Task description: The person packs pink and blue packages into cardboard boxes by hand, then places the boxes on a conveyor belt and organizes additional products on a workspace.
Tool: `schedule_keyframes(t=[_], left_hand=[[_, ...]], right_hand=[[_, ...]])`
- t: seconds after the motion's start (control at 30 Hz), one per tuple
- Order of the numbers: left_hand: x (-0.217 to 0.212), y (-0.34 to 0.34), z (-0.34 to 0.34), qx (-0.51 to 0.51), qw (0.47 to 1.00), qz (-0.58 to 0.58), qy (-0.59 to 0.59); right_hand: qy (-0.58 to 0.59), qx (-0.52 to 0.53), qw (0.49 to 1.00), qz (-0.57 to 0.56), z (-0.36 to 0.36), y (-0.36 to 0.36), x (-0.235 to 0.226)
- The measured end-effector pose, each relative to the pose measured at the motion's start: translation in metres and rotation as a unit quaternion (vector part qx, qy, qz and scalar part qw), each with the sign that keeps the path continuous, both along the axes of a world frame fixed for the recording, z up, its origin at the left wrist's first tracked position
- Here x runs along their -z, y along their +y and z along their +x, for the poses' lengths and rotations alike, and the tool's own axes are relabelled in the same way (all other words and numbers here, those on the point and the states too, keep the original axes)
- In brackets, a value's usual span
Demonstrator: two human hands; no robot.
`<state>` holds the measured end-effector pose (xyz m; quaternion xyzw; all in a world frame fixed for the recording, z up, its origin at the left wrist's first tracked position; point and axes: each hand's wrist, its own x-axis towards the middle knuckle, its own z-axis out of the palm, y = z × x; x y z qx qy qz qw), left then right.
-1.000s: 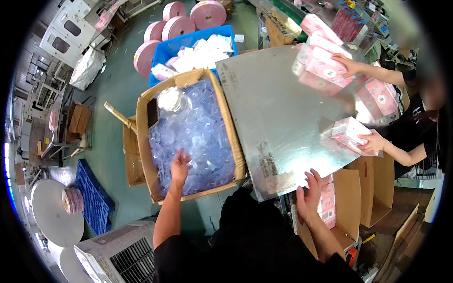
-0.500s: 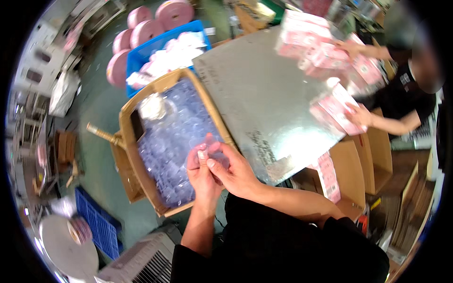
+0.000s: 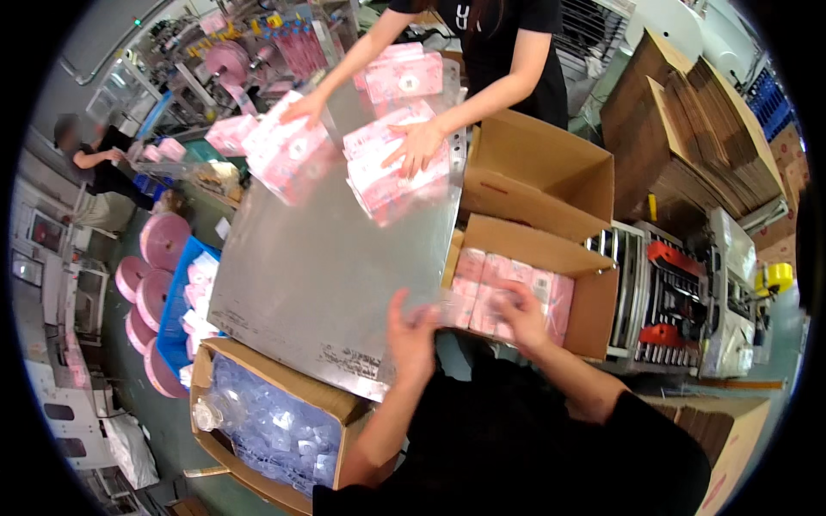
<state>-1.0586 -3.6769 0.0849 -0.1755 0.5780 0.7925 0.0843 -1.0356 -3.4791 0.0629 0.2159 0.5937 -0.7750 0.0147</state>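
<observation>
Both my hands are raised at the near side of the metal table, blurred by motion. My left hand (image 3: 411,342) is at the table's near right corner, its fingers partly apart beside a faint translucent smear I cannot make out. Over the open carton (image 3: 594,316) of pink packs (image 3: 509,273) is my right hand (image 3: 523,316), fingers bent and smeared. Whether either hand holds anything is unclear. Below left, a second carton (image 3: 206,370) contains many small clear plastic pieces (image 3: 284,426) and a whitish translucent bundle (image 3: 215,411).
Across the metal table (image 3: 301,275), a co-worker's two hands press on stacks of pink packs (image 3: 400,159). Another open carton (image 3: 542,168) adjoins the filled one. A blue bin (image 3: 176,331) and pink rolls (image 3: 163,241) stand left; a roller conveyor (image 3: 624,284) lies right.
My view has swung right. My hands, together over the clear plastic pieces before, have parted and moved to the carton of pink packs. The co-worker's hands have shifted on the stacks.
</observation>
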Motion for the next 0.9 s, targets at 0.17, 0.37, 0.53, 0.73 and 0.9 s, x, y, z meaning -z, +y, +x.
schedule_keyframes(t=[0.17, 0.37, 0.53, 0.73, 0.9], left_hand=[[0.159, 0.138, -0.024, 0.289, 0.954, -0.08, 0.018], [0.163, 0.183, -0.008, 0.292, 0.892, -0.307, 0.16], [0.065, 0.145, -0.029, 0.295, 0.94, -0.167, 0.044], [0.048, 0.007, -0.063, 0.226, 0.968, -0.046, 0.095], [0.052, -0.107, -0.072, -0.037, 0.997, -0.066, 0.021]], right_hand=[[-0.105, 0.092, 0.984, -0.112, 0.015, 0.125, 0.066], [-0.026, 0.093, 0.974, 0.202, 0.008, 0.168, 0.129], [-0.042, 0.068, 0.928, -0.363, -0.036, 0.072, 0.029], [-0.115, -0.089, 0.859, -0.491, -0.107, -0.014, -0.014], [-0.158, -0.329, 0.907, -0.209, -0.201, -0.101, 0.013]])
